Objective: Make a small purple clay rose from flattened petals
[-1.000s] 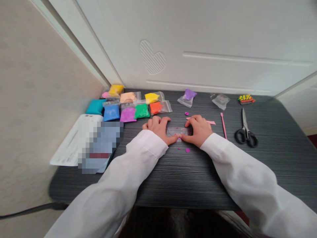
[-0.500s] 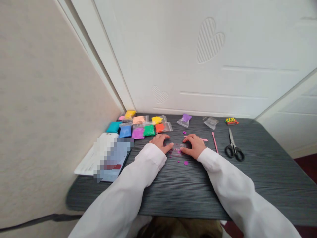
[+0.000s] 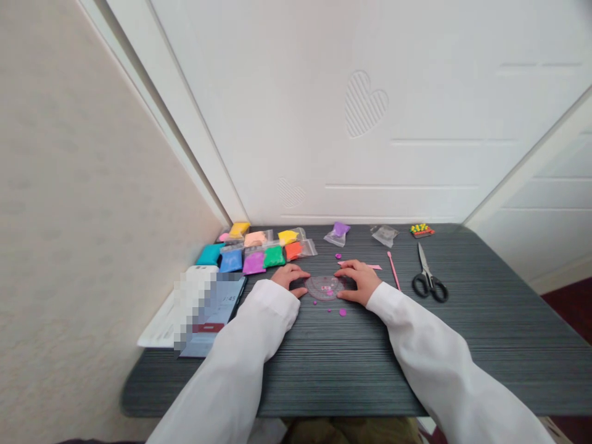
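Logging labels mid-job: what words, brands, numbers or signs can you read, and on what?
":45" on the tablet screen; the character ahead is unclear, other text blurred out.
White flat item: markings blurred, unreadable.
Clear disc: any print too small to read.

Black-handled scissors (image 3: 426, 273) right on desk (image 3: 346, 376); yellow-topped piece (image 3: 421, 231) far right; lit screen (image 3: 229, 306) left; heart-embossed white panel (image 3: 277, 111) far side

The bare left grip (image 3: 288, 279) and bare right grip (image 3: 362, 282) now sit farther apart; their thumbs, together a second ago, flank the clear plastic sheet (image 3: 319, 285), its curved near edge uncovered. A small round magenta dot (image 3: 315, 303), hidden then, shows.
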Demonstrator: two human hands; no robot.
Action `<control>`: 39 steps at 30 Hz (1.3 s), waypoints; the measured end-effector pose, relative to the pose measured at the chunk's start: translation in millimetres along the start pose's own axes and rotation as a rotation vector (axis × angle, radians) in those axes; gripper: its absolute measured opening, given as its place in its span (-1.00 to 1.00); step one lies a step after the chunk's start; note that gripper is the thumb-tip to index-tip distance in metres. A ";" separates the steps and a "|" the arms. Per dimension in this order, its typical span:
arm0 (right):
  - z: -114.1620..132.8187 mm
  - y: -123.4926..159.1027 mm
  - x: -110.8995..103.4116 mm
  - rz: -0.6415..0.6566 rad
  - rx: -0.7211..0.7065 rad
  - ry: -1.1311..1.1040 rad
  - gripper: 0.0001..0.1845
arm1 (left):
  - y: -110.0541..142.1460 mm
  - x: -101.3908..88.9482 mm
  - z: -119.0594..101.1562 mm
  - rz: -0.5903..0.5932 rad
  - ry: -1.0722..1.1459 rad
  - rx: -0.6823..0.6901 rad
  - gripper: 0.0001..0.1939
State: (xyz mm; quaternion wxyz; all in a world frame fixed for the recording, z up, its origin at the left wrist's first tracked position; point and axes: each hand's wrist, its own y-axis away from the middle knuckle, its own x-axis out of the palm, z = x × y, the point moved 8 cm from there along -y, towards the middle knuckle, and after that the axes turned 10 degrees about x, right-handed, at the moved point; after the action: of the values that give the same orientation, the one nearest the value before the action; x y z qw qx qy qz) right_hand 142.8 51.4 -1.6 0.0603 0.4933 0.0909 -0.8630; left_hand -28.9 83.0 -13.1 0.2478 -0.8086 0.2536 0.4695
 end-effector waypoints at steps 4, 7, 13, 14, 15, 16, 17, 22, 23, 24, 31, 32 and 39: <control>-0.3 -0.5 -0.4 -0.001 -0.006 -0.011 -0.51 | 0.8 0.7 -2.5 -0.019 -0.049 0.002 -0.63; -1.4 -1.6 0.6 0.015 -0.015 -0.026 -0.50 | 1.1 0.9 -4.6 -0.037 -0.093 0.012 -0.62; -3.1 -2.9 0.6 0.035 -0.036 -0.060 -0.51 | 0.6 0.5 -6.7 -0.090 -0.165 0.059 -0.64; -3.1 -2.9 0.4 0.035 -0.038 -0.063 -0.52 | 0.4 0.3 -7.5 -0.104 -0.177 0.071 -0.64; -3.2 -2.9 0.3 0.034 -0.040 -0.065 -0.53 | 0.2 -0.1 -8.7 -0.119 -0.189 0.086 -0.64; -3.4 -3.0 0.3 0.032 -0.041 -0.067 -0.54 | -0.1 -0.6 -10.3 -0.135 -0.201 0.101 -0.65; -3.6 -3.2 0.4 0.029 -0.042 -0.069 -0.55 | -0.4 -1.3 -12.4 -0.152 -0.214 0.117 -0.65; -5.0 -5.3 2.4 0.020 -0.069 -0.079 -0.61 | -2.2 -9.1 -26.8 -0.260 -0.279 0.195 -0.69; -5.3 -5.7 2.9 0.018 -0.075 -0.080 -0.62 | -2.5 -11.5 -29.4 -0.289 -0.289 0.205 -0.71; -5.5 -6.1 3.4 0.014 -0.080 -0.079 -0.62 | -2.8 -13.9 -31.7 -0.320 -0.299 0.214 -0.72; -4.9 -7.3 5.9 -0.023 -0.094 -0.057 -0.63 | -7.5 -17.5 -47.2 -0.413 -0.306 0.313 -0.78; -4.6 -7.3 6.2 -0.027 -0.096 -0.054 -0.64 | -8.8 -16.1 -49.7 -0.403 -0.297 0.334 -0.78; -5.3 -5.7 5.9 -0.032 -0.096 -0.067 -0.63 | -12.2 -13.8 -46.4 -0.413 -0.181 0.303 -0.78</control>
State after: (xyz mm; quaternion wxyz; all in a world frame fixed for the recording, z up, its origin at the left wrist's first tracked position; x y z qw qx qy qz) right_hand 143.2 58.0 -8.7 0.0729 0.4590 0.1381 -0.8746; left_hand 2.4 64.9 21.4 0.4781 -0.7517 0.1273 0.4361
